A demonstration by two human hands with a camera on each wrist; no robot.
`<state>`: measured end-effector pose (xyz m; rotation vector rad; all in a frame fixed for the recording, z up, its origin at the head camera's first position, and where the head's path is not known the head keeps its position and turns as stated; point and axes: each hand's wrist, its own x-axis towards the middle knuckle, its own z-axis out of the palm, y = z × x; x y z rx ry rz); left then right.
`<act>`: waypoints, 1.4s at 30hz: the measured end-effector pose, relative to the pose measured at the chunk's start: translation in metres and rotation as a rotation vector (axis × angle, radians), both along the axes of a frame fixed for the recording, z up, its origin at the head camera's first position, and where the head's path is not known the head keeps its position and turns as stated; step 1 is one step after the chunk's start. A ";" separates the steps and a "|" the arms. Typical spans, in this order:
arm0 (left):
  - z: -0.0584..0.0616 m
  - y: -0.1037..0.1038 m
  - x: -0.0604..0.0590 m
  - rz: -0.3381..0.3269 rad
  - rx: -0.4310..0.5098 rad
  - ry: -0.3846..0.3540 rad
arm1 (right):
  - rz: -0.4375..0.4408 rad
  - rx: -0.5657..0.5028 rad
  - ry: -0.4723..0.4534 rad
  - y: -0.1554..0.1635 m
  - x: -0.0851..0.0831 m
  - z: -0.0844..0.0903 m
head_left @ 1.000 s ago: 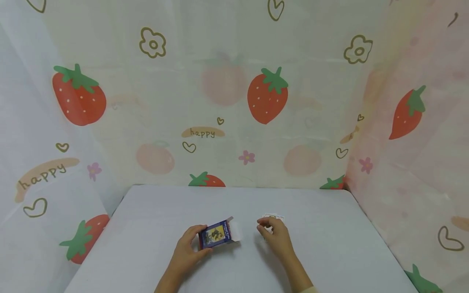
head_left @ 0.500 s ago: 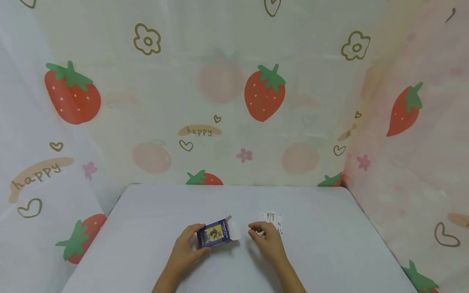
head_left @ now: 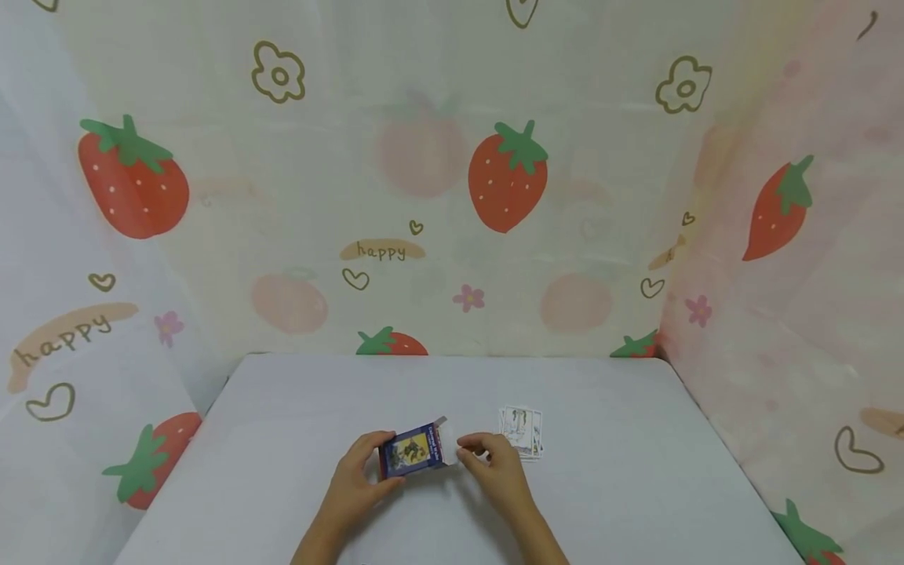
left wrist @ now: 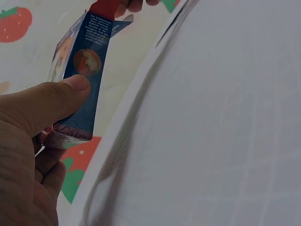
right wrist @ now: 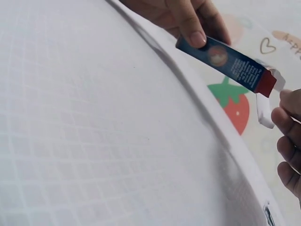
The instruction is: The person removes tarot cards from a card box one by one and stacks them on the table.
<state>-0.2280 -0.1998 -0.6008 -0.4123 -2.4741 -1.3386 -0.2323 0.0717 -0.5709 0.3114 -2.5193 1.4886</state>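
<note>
My left hand (head_left: pixel 355 479) grips a dark blue tarot card box (head_left: pixel 412 451) with a yellow picture on its face. In the left wrist view, the thumb presses the narrow side of the box (left wrist: pixel 91 52). The box end toward my right hand is open, and a white flap (right wrist: pixel 265 112) with a red tab (right wrist: pixel 266 84) sticks out there. My right hand (head_left: pixel 501 471) is beside that end, its fingers loosely bent and nothing visible between them. Whether its fingertips touch the flap I cannot tell. Just beyond it lies a loose pile of cards (head_left: pixel 521 428), face up.
A white cloth covers the table (head_left: pixel 339 392). Behind it hangs a curtain (head_left: pixel 318 196) printed with strawberries, and another curtain (head_left: pixel 812 329) hangs along the right side.
My right hand has moved left from the card pile to the open end of the box, uncovering the cards. The left hand keeps holding the box. The head view has shifted slightly.
</note>
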 end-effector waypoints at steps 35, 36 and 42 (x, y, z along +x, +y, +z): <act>0.001 0.007 0.002 -0.023 0.009 -0.073 | -0.006 0.065 0.003 -0.012 0.010 -0.012; 0.001 0.007 0.003 -0.023 0.007 -0.071 | -0.009 0.062 0.006 -0.013 0.011 -0.012; 0.002 0.007 0.002 -0.028 0.002 -0.070 | -0.036 0.052 -0.004 -0.015 0.011 -0.012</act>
